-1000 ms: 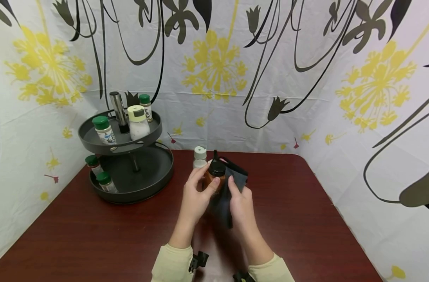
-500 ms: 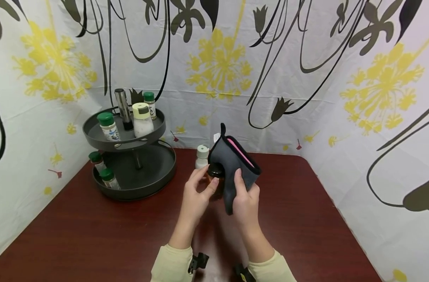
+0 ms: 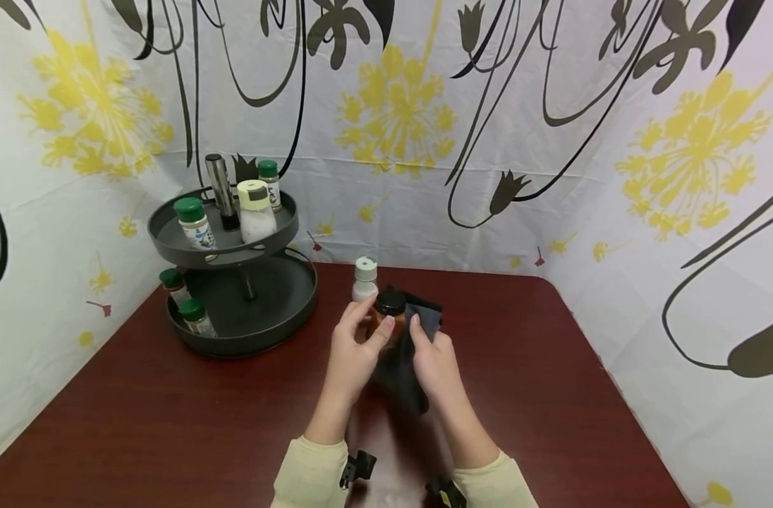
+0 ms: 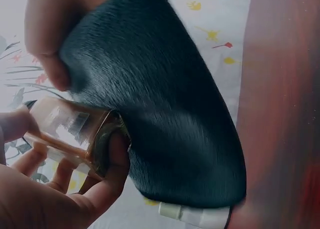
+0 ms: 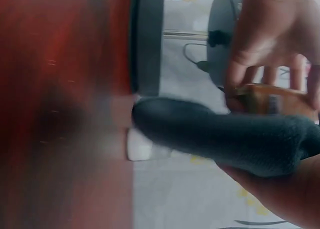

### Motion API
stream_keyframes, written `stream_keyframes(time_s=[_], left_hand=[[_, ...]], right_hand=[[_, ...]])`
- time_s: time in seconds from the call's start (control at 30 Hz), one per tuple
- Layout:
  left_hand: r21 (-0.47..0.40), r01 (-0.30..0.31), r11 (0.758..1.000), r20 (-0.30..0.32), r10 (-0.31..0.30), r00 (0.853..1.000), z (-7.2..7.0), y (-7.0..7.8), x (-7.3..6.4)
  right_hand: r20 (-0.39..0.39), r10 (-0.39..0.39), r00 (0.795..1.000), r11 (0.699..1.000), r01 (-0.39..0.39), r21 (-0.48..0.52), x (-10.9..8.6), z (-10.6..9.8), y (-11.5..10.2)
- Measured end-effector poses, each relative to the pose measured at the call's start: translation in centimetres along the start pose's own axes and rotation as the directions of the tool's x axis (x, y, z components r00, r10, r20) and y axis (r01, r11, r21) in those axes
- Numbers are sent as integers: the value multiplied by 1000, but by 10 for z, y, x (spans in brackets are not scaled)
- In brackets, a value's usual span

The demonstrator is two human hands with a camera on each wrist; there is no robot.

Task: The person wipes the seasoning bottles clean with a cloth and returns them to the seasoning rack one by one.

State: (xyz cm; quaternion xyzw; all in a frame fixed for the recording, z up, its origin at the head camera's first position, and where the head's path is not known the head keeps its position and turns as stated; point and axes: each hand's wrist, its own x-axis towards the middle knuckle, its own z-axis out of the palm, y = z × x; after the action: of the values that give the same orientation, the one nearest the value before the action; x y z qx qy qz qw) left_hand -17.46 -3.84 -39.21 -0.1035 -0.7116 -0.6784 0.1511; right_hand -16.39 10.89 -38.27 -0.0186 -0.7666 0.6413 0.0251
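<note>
My left hand (image 3: pixel 353 353) grips a small clear spice jar (image 4: pixel 70 124) with a black lid and orange-brown contents, raised over the table. Fingers and thumb curl around its two ends. In the right hand (image 3: pixel 437 367) is a dark grey cloth mitt (image 3: pixel 402 384) with black trim, pinched with the thumb in front. The mitt lies against the jar's side and hangs below it. Seen from the left wrist, its soft surface (image 4: pixel 155 89) covers part of the jar's base end. The right wrist view shows the mitt edge-on, partly hiding the jar (image 5: pixel 277 100).
A white-capped bottle (image 3: pixel 364 279) stands just behind the hands. At the left is a black two-tier round tray (image 3: pixel 266 335), bearing green-capped jars (image 3: pixel 196 226), a white shaker (image 3: pixel 256 212) and a steel cylinder (image 3: pixel 220 187). Patterned cloth walls (image 3: pixel 551 233) enclose the reddish table (image 3: pixel 520 395).
Half a second ago the mitt was lifted higher, showing its loop and pink lining; now it has swung back down against the jar. The left hand keeps holding the jar in place.
</note>
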Motion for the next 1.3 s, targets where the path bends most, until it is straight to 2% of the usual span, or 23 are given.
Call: stream_keyframes(time_s=[0.07,0.17,0.23,0.33,0.4,0.43,0.5,0.63,0.93,1.07,1.17,1.3], left_hand=[[7,6,1000,14,-6,1000,1,-1,0],[9,6,1000,30,-6,1000,1,-2,1],[5,10,1000,34,-10,999,1,-2,1],[3,11,1000,34,-11,999,1,0,1],[1,12,1000,25,-12,1000,2,2,1],[-4,12,1000,18,-12,1000,3,3,1],[-11,14,1000,5,-14,1000,4,4,2],[-37,22,999,-11,-23,1000,7,7,3],[-32,23,999,-48,-24,999,-1,11,3],[-50,21,999,-52,-24,998,-4,12,4],[-58,28,998,-54,-31,998,-4,12,4],[-41,11,999,-57,-14,998,-2,11,3]], right_hand=[[-27,-21,999,1000,21,10,-1,-1,-8],[-95,-95,991,992,102,69,-6,-2,-21],[-138,-173,975,975,190,114,-11,-1,-29],[-155,-300,941,936,322,145,-17,4,-34],[-156,-350,924,916,372,149,-19,7,-33],[-159,-354,922,914,377,152,-19,8,-32],[-171,-342,924,917,368,152,-18,10,-28],[-201,-273,941,938,307,159,-15,11,-21],[-110,-124,986,989,132,69,-12,11,-6],[-53,-97,994,995,96,-20,-12,11,-1],[-28,-41,999,995,38,-94,-12,10,0],[-20,9,1000,991,-12,-132,-12,4,-6]])
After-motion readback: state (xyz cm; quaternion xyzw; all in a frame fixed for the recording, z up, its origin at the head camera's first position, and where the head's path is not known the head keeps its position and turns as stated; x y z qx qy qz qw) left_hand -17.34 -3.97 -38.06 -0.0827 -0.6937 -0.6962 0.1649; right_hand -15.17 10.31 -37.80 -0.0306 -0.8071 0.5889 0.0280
